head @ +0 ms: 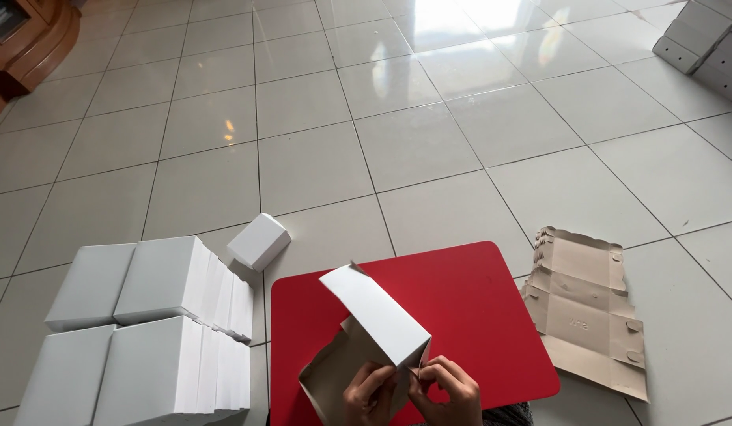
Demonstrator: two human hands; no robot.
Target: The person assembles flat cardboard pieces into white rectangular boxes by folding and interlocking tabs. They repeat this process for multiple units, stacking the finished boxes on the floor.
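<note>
A half-folded white cardboard box (374, 315), brown on the inside, stands tilted over a red mat (476, 300) on the tiled floor. My left hand (368, 394) grips its near lower edge. My right hand (445, 390) pinches a flap at the box's near corner, fingers closed on the cardboard. Both hands touch each other at the bottom of the view.
Rows of folded white boxes (157, 331) are stacked at the left, with one small loose white box (259, 241) beside them. A pile of flat brown box blanks (587, 308) lies right of the mat. More boxes (709, 39) sit at the top right; wooden furniture (27, 39) top left.
</note>
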